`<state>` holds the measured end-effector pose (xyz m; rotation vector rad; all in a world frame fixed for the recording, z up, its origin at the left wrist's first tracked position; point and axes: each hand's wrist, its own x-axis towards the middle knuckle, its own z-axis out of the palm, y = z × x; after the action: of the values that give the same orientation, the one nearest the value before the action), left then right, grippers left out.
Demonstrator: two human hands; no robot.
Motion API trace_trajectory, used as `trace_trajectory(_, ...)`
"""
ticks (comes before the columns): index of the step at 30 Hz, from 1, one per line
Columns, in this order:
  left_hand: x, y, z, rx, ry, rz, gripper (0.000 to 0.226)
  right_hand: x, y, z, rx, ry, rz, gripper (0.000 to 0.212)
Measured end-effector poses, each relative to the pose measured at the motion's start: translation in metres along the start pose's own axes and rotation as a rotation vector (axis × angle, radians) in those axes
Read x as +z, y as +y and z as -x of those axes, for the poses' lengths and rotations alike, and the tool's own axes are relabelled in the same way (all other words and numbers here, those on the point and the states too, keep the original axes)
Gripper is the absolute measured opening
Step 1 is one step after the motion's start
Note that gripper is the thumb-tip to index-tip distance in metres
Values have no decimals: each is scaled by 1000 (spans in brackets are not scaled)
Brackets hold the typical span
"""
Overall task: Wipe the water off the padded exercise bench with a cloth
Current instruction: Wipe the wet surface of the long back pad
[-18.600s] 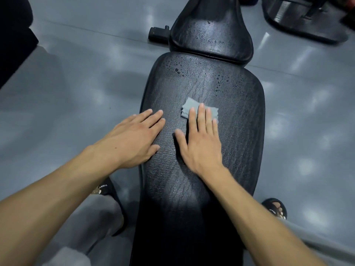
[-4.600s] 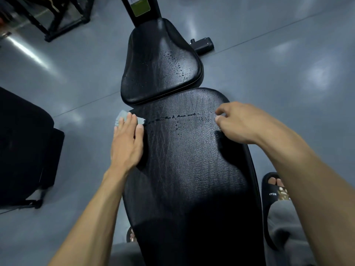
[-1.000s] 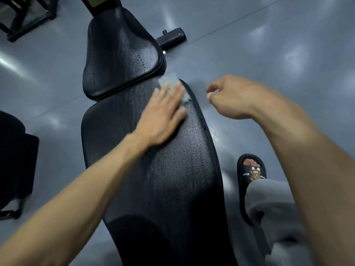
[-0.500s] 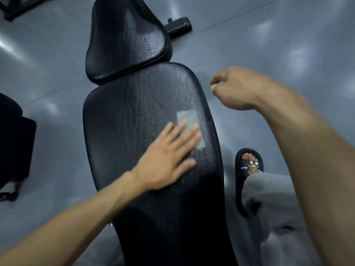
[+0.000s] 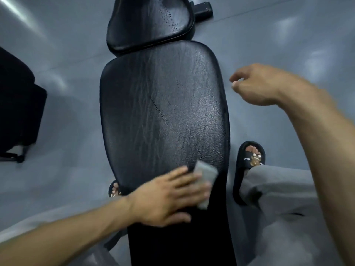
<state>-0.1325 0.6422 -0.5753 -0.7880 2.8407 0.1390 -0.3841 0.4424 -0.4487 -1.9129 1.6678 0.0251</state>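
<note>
Left hand (image 5: pixel 169 198) presses cloth (image 5: pixel 205 174) flat-fingered on bench (image 5: pixel 163 104); right hand (image 5: pixel 263 85) hovers, loosely curled, empty.

A grey cloth (image 5: pixel 204 176) is being pressed flat onto the near right part of the black padded bench (image 5: pixel 163 104) by the left hand (image 5: pixel 169 198); droplets are being carried on the seat pad (image 5: pixel 151 22).

A grey glossy floor (image 5: pixel 269 31) surrounds everything. At four o'clock a black slide sandal (image 5: pixel 247 162) (printed "BEAR"); at nine o'clock a dark bulky piece of equipment (image 5: pixel 17 104).
</note>
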Motion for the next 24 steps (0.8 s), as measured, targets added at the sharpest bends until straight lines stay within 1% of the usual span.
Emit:
trace_trajectory(1, 0, -3, 10, 81, -22, -42, 60, 1, 0, 2, -2, -1, 2, 38)
trace_trajectory(2, -1, -19, 16, 69, 6, -111, 57, 1, -1, 3, -5, 0, 2, 38)
trace_trajectory(3, -2, -40, 20, -73, 54, -149, 56, 2, -1, 5, -8, -1, 3, 38)
trace_trajectory(5, -12, -88, 29, -545, 198, -124, 54, 3, -1, 8, -19, -6, 13, 37)
trace_trajectory(6, -20, -102, 34, -783, 253, -33, 55, 4, 0, 9, -25, -7, 18, 36)
trace_trajectory(7, -21, -101, 34, -933, 296, 57, 58, 5, 0, 10, -29, -10, 23, 36)
trace_trajectory(8, -16, -85, 30, -974, 305, 105, 62, 6, 1, 12, -32, -16, 27, 36)
trace_trajectory(9, -7, -58, 27, -900, 271, 87, 65, 7, 1, 13, -36, -26, 33, 36)
trace_trajectory(10, 4, -23, 25, -714, 209, 67, 66, 7, 1, 15, -39, -33, 38, 36)
trace_trajectory(11, 13, 12, 29, -467, 138, 48, 65, 7, 1, 16, -41, -35, 43, 36)
trace_trajectory(12, 16, 34, 36, -265, 55, 31, 63, 7, 1, 17, -42, -35, 46, 37)
trace_trajectory(13, 17, 36, 45, -138, 15, -12, 61, 9, 1, 18, -47, -34, 50, 37)
trace_trajectory(14, 16, 22, 52, -91, 19, -67, 58, 10, -1, 20, -54, -33, 52, 37)
trace_trajectory(15, 16, -1, 57, -157, 53, -133, 55, 11, -2, 21, -60, -34, 53, 37)
trace_trajectory(16, 14, -26, 60, -343, 93, -126, 54, 12, -4, 22, -68, -39, 54, 37)
trace_trajectory(17, 10, -50, 66, -566, 160, -109, 53, 14, -5, 24, -80, -45, 56, 36)
trace_trajectory(18, 4, -68, 72, -809, 225, -18, 54, 16, -7, 26, -92, -49, 61, 36)
trace_trajectory(19, 4, -73, 74, -995, 285, 104, 56, 17, -7, 28, -100, -52, 66, 36)
trace_trajectory(20, 6, -62, 70, -1089, 326, 187, 59, 19, -8, 30, -108, -57, 72, 37)
trace_trajectory(21, 12, -41, 64, -1095, 337, 198, 62, 20, -9, 32, -118, -67, 80, 37)
trace_trajectory(22, 20, -11, 60, -995, 313, 176, 64, 21, -11, 33, -125, -76, 90, 38)
trace_trajectory(24, 33, 54, 63, -609, 209, 81, 65, 23, -13, 36, -128, -86, 107, 37)
